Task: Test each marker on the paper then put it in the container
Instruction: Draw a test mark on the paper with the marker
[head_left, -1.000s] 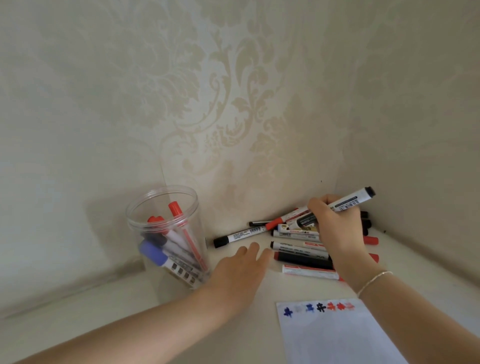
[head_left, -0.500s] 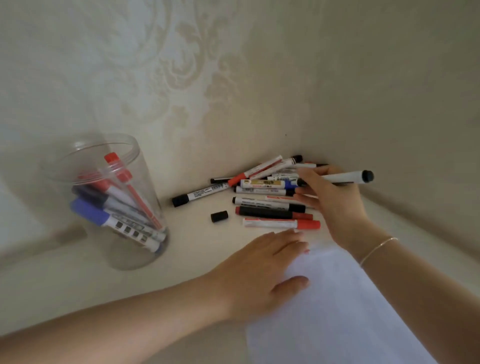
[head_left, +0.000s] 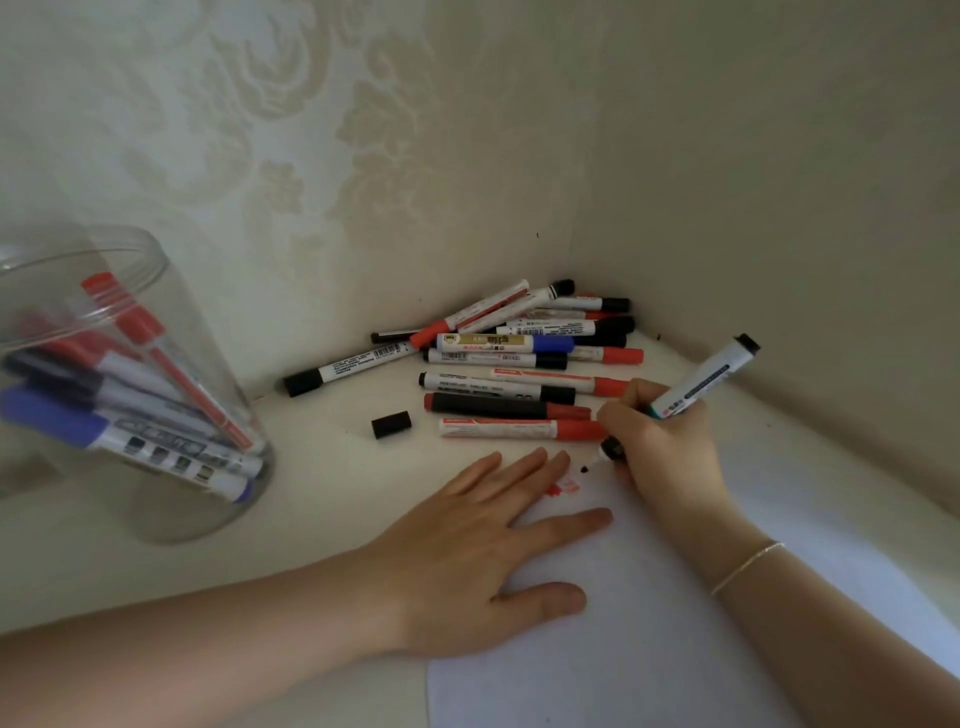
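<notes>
The paper (head_left: 675, 597) lies under her flat, spread left hand (head_left: 483, 540); if that hand lifts, the sheet could skid and smear the stroke. The clear container (head_left: 156, 493), well off to the left, holds roughly five markers. About twelve wait in the corner pile (head_left: 514, 353). Her right hand (head_left: 660, 441) grips one black marker (head_left: 701, 382), tip on paper. One loose cap (head_left: 391, 424) could roll away.
</notes>
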